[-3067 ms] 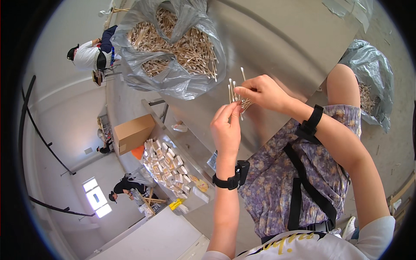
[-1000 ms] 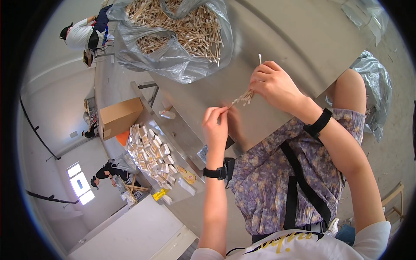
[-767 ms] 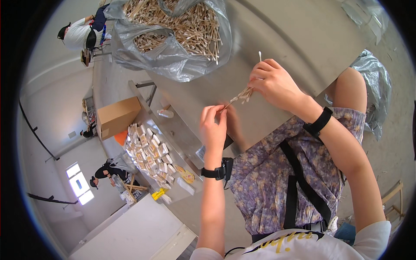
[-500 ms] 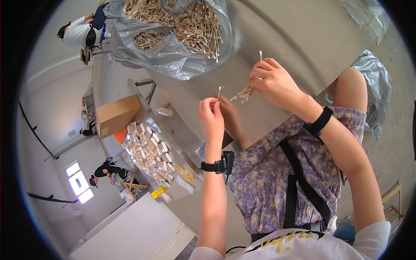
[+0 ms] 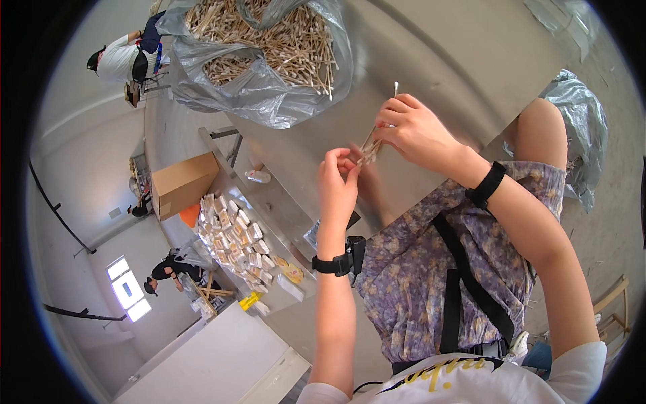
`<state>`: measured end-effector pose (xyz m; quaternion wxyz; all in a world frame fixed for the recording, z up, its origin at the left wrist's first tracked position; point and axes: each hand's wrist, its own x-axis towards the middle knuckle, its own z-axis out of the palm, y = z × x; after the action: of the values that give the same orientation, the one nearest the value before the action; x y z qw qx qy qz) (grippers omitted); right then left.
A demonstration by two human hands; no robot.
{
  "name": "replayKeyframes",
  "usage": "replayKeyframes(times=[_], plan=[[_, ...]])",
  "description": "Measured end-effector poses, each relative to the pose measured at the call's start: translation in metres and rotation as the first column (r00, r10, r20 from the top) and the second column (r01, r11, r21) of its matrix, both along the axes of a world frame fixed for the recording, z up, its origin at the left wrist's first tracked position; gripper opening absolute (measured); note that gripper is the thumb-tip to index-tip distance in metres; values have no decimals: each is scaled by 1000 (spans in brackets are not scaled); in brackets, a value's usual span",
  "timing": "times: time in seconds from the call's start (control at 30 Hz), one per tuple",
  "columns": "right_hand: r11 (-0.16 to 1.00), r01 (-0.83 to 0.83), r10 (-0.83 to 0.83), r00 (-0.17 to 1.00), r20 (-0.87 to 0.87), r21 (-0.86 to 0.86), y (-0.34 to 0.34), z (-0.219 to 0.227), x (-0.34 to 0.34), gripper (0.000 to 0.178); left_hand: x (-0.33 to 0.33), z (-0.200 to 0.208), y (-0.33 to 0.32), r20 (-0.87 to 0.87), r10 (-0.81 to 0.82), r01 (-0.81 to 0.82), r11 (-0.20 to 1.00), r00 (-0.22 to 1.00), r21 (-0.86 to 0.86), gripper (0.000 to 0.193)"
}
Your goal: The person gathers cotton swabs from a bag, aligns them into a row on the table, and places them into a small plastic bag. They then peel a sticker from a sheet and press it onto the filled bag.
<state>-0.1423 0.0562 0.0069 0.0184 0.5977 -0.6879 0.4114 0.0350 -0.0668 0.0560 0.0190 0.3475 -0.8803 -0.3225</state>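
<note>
A small bundle of cotton swabs [image 5: 368, 148] with pale wooden sticks and white tips is gripped in my right hand [image 5: 416, 131]. One swab tip sticks up above the fingers; the bundle's other ends point down and left. My left hand [image 5: 338, 185] is just beside those lower ends, thumb and fingers apart, and no swab shows clearly in it. Its fingertips are slightly blurred, and I cannot tell whether they touch the bundle. Beyond both hands, a grey plastic bag [image 5: 279, 114] lies open on the metal table [image 5: 431, 47], full of loose swabs [image 5: 282, 50].
Left of the table, a second surface bears a pile of small white-and-tan packs [image 5: 235, 236] and a cardboard box [image 5: 185, 183]. Another plastic bag [image 5: 579, 135] is at the right, beside my knee. Several people work in the left background.
My left hand has moved slightly right toward the bundle, its fingers parting; the single swab it pinched no longer shows there. My right hand has shifted a little left with the bundle.
</note>
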Motion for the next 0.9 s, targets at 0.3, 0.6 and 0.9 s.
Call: replayKeyframes(times=[0.3, 0.6, 0.9], plan=[[998, 11, -9, 999, -37, 59, -3, 0, -1, 7, 42, 33, 2, -13, 140, -141, 988, 990, -60, 14], [995, 75, -76, 997, -11, -62, -11, -17, 12, 19, -82, 82, 83, -91, -51, 51, 999, 995, 2, 16], [993, -47, 9, 949, 316, 113, 11, 0, 5, 19, -176, 74, 182, -247, -366, 401, 909, 897, 112, 12]])
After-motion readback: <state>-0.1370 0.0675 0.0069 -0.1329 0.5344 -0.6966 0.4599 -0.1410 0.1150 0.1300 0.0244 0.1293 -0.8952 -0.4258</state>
